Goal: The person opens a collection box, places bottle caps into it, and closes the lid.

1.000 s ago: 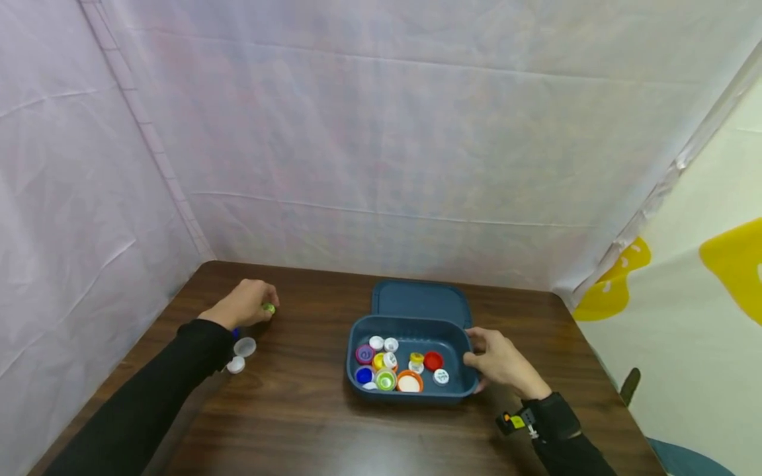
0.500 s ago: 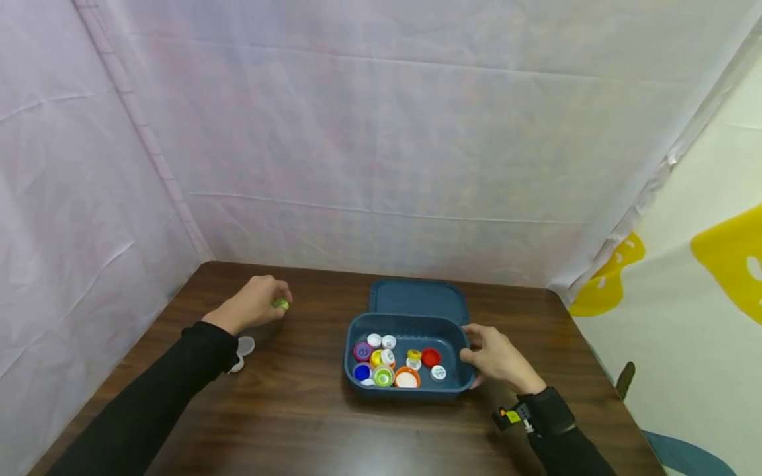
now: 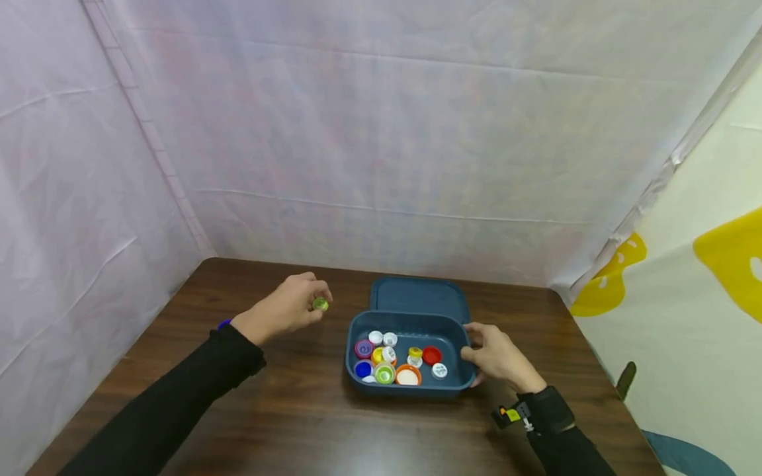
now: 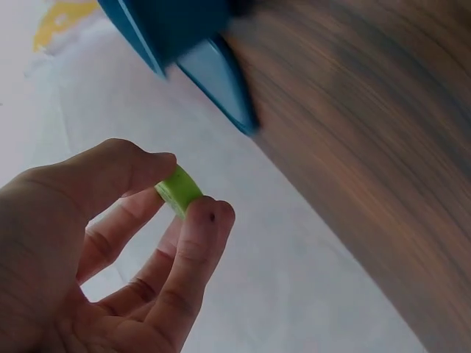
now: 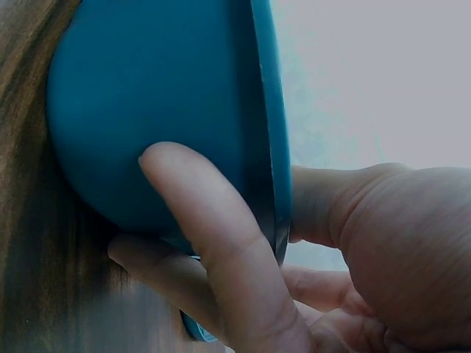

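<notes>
Between thumb and fingertips my left hand (image 3: pixel 292 306) pinches a small light-green bottle cap (image 4: pixel 179 191), held above the table to the left of a blue plastic box (image 3: pixel 411 391). My right hand (image 3: pixel 503 357) grips the right end wall of that box, thumb over the rim and fingers against the outside, as the right wrist view shows. Inside the box lie several bottle caps, among them a red cap (image 3: pixel 432 356), a purple cap (image 3: pixel 364 348), an orange-rimmed cap (image 3: pixel 408 375) and a green cap (image 3: pixel 384 373). The box stands upright with its top uncovered.
A flat blue lid (image 3: pixel 419 297) lies behind the box. Partly hidden by the left forearm, a dark-blue cap (image 3: pixel 224 323) sits on the brown wooden table (image 3: pixel 286 423). White fabric sheets (image 3: pixel 381 132) hang along the back and left edges.
My left hand has carried the green cap rightward toward the box. The left sleeve now hides the clear and white caps on the left. My right hand stays on the box.
</notes>
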Demonstrator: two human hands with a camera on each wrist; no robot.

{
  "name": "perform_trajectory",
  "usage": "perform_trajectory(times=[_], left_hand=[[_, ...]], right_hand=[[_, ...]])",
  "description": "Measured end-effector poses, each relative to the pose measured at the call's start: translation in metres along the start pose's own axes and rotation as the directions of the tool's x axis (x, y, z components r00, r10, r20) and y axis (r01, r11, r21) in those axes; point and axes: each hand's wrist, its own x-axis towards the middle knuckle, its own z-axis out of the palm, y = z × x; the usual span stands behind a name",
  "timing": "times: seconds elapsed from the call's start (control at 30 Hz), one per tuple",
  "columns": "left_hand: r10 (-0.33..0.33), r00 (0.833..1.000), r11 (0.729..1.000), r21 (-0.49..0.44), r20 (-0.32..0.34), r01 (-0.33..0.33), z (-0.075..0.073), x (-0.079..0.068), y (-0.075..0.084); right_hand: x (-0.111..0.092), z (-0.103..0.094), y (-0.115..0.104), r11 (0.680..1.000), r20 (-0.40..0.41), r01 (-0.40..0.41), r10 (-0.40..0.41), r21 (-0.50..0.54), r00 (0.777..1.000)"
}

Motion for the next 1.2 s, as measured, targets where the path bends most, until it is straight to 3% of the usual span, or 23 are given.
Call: perform_trajectory(times=[0.2,0.37,0.47,0.63,0.73,0.8,1.03,1.2], left_hand=[[0.103,0.995,0.994,-0.036,-0.009,-0.103,0.016,0.007,0.037],[0.163,0.985,0.985,-0.057,0.054,-0.160,0.034,0.011,0.060],[0.214,0.972,0.976,-0.062,0.094,-0.209,0.044,0.011,0.071],[0.319,0.935,0.948,-0.057,0.155,-0.314,0.057,0.012,0.084],[0.348,0.921,0.937,-0.059,0.177,-0.343,0.061,0.013,0.087],[0.342,0.924,0.940,-0.059,0.169,-0.337,0.060,0.011,0.087],[0.211,0.970,0.975,-0.089,0.122,-0.202,0.046,0.002,0.081],[0.140,0.985,0.988,-0.085,0.100,-0.131,0.038,-0.004,0.070]], right_hand=[[-0.001,-0.001,0.001,1.000,0.001,0.003,-0.003,-0.009,1.000],[0.001,0.000,0.002,1.000,0.000,-0.005,0.005,-0.001,1.000],[0.001,0.001,0.002,1.000,0.004,-0.009,0.009,0.005,1.000],[0.001,0.000,0.001,1.000,0.001,-0.003,0.003,0.006,1.000],[0.000,-0.001,0.001,1.000,-0.001,-0.005,0.005,0.005,1.000],[0.000,-0.001,0.001,1.000,0.001,-0.007,0.007,0.006,1.000],[0.001,-0.002,0.001,1.000,0.006,-0.007,0.007,0.001,1.000],[0.001,-0.001,0.002,1.000,0.002,-0.001,0.001,-0.003,1.000]])
